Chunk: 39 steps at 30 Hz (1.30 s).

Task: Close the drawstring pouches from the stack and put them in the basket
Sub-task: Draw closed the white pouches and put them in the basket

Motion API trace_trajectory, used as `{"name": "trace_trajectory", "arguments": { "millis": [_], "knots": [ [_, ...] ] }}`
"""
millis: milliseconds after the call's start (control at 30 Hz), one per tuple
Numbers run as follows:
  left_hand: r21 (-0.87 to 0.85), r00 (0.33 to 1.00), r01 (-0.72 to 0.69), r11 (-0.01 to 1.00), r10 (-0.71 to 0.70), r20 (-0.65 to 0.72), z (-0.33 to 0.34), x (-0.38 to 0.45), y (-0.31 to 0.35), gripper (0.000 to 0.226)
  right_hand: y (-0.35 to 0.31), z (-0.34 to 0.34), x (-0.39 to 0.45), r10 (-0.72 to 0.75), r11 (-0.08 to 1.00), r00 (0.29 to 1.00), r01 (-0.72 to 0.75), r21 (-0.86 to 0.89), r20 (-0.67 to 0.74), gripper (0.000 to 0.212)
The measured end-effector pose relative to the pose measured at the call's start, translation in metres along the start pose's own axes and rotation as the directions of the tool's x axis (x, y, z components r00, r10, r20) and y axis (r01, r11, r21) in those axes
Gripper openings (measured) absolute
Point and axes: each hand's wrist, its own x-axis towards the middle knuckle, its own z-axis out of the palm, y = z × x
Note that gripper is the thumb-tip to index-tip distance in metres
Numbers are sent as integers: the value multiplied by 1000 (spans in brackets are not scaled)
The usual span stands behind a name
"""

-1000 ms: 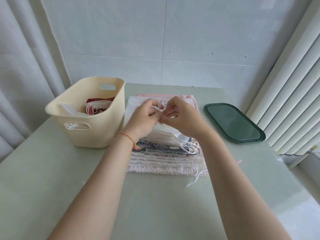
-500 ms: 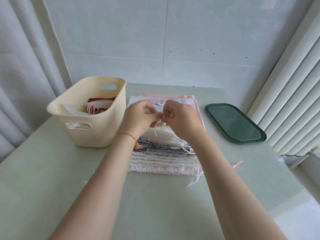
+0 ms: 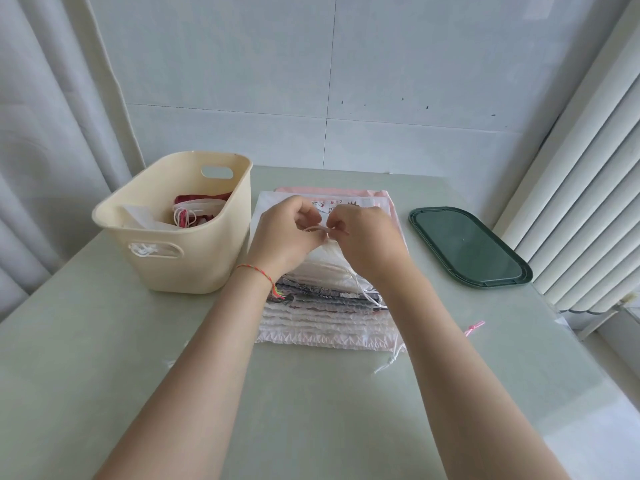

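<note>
A stack of drawstring pouches (image 3: 322, 317) lies flat in the middle of the table, ruffled openings towards me. The top white pouch (image 3: 327, 263) is bunched up at its mouth. My left hand (image 3: 287, 235) and my right hand (image 3: 369, 239) meet just above it, each pinching its white drawstring (image 3: 317, 229), which runs between the fingertips. A cream plastic basket (image 3: 194, 258) stands left of the stack and holds red and white closed pouches (image 3: 195, 211).
A dark green tray lid (image 3: 467, 247) lies to the right of the stack. A small pink string (image 3: 473, 328) rests on the table near my right forearm. Loose white cord ends (image 3: 389, 362) trail from the stack's front right corner. Curtains hang on both sides.
Both hands stay together over the top pouch, working its drawstring; they have shifted slightly and the pouch mouth looks more gathered. Nothing else has moved.
</note>
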Motion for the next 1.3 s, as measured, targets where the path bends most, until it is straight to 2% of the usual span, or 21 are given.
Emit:
{"name": "trace_trajectory", "arguments": {
  "millis": [133, 200, 300, 400, 433, 467, 533, 567, 633, 700, 833, 933, 1033, 1133, 1200, 1300],
  "knots": [
    [-7, 1000, -12, 1000, 12, 18, 2, -1, 1, 22, -3, -2, -1, -30, 996, 999, 34, -82, 45, 26],
    [-5, 999, -31, 1000, 31, 29, 2, -3, 3, 20, -2, -2, -2, -42, 997, 998, 44, -57, 45, 24],
    [30, 997, -79, 996, 79, 26, 2, -4, 5, 16, 4, 1, 0, -57, 989, 998, 53, 137, 28, 16],
    [16, 991, -131, 991, 131, -7, 5, -4, 3, 20, 6, -3, 4, 39, 952, 987, -83, 296, 153, 12],
    [6, 989, -147, 989, 147, -19, 6, -3, 1, 21, 6, -4, 4, 95, 893, 969, -184, 410, 229, 13],
    [-5, 988, -155, 988, 154, -28, 7, -2, 0, 22, 7, -5, 4, 140, 783, 942, -294, 548, 305, 18],
    [-32, 987, -157, 987, 155, -33, 7, -1, -3, 28, 10, -6, 3, 159, 460, 888, -453, 764, 431, 24],
    [-57, 987, -157, 986, 156, -31, 7, -1, -2, 32, 13, -6, 3, 149, 330, 871, -490, 807, 468, 22],
    [-133, 988, -155, 979, 154, -16, 5, -3, -1, 37, 17, -8, 3, 134, 186, 848, -530, 827, 513, 15],
    [-177, 988, -155, 972, 157, -5, 5, -4, 2, 34, 19, -9, 4, 139, 134, 836, -547, 826, 531, 15],
    [-125, 993, -118, 985, 119, 3, 7, -3, 2, 21, 20, -6, 4, 159, 107, 824, -562, 820, 544, 23],
    [-83, 994, -107, 991, 104, -42, 9, -2, 0, 11, 20, -3, 5, 160, 109, 826, -559, 822, 541, 19],
    [-72, 994, -100, 992, 96, -57, 8, -1, -1, 8, 21, 0, 5, 172, 121, 838, -540, 833, 518, 13],
    [-69, 996, -67, 995, 63, -58, 8, -1, 0, 14, 22, 0, 5, 163, 146, 857, -510, 848, 488, 11],
    [-102, 999, -14, 995, 11, -31, 7, -2, 3, 16, 21, 0, 4, 148, 176, 866, -499, 849, 478, 6],
    [-223, 996, 86, 971, -80, 38, 7, -2, 4, 18, 21, 3, 5, 167, 256, 876, -481, 839, 452, 10]
  ]
}}
